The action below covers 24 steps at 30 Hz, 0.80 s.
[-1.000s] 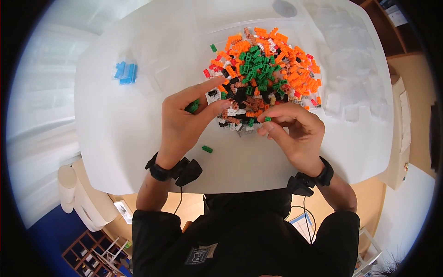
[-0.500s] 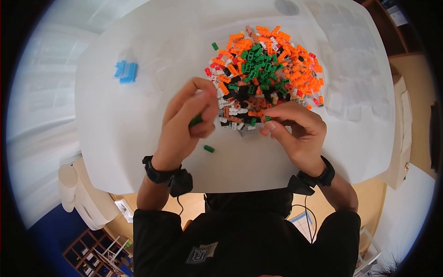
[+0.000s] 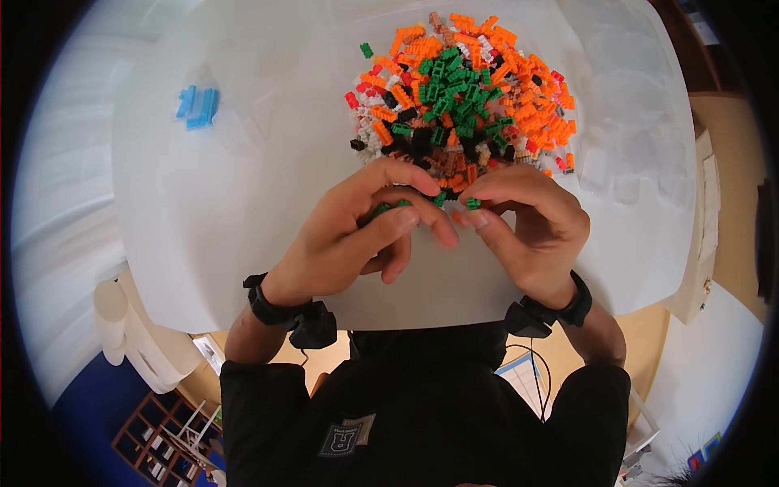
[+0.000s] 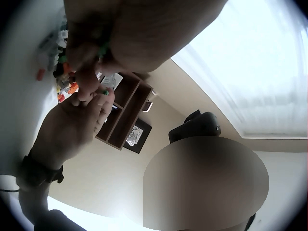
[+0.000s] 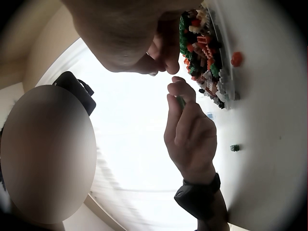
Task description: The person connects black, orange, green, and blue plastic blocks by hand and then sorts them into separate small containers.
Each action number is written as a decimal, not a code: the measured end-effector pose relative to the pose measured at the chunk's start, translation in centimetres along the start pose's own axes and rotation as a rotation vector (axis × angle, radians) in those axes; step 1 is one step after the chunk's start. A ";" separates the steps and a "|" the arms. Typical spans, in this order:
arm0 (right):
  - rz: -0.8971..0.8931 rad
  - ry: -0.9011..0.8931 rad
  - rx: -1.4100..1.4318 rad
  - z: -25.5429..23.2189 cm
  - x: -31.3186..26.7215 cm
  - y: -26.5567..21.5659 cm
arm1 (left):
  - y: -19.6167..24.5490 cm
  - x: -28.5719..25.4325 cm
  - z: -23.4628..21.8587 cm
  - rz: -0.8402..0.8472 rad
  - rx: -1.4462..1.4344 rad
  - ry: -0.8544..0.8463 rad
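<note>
My left hand [image 3: 334, 237] holds green toy building bricks [image 3: 381, 209] among its bent fingers, partly hidden by the index finger and thumb. Close beside it, my right hand [image 3: 537, 217] pinches a small green brick [image 3: 473, 204] between thumb and index finger. The fingertips of both hands nearly meet over the near edge of a heap of mixed bricks [image 3: 519, 97]. Green bricks [image 3: 454, 93] lie on top of that heap, with orange ones around them. In the right wrist view a loose green brick [image 5: 234, 147] lies on the table below my left hand.
A single orange brick [image 5: 237, 58] lies on the table [image 5: 269, 125] outside the clear tray's rim [image 5: 230, 72]. Blue bricks [image 3: 199, 108] sit at the far left. Transparent compartments or boxes [image 3: 625, 105] stand to the right of the heap.
My left hand drew back from the heap with its fingers bent, then came right toward my right hand. The right hand keeps its green brick. The head view has shifted slightly.
</note>
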State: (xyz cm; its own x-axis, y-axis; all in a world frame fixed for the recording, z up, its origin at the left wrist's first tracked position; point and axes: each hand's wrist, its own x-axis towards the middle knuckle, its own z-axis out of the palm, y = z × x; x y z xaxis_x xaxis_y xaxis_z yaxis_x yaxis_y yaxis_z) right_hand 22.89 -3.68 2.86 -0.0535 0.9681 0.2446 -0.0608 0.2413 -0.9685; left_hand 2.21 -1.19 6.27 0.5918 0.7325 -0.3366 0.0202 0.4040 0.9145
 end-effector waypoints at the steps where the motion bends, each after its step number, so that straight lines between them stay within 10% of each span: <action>1: -0.003 0.009 0.015 0.0 0.0 0.0 | 0.1 -0.1 0.1 -0.002 -0.003 0.001; 24: -0.014 0.001 0.014 0.1 -0.1 0.5 | -0.1 -0.2 0.0 -0.094 -0.059 0.032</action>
State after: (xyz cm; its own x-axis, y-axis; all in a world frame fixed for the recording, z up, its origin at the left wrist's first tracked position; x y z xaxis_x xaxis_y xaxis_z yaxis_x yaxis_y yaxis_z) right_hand 22.72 -3.66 2.34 -0.0513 0.9647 0.2583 -0.0759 0.2541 -0.9642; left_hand 2.08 -1.34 6.21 0.5635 0.7068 -0.4277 0.0257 0.5025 0.8642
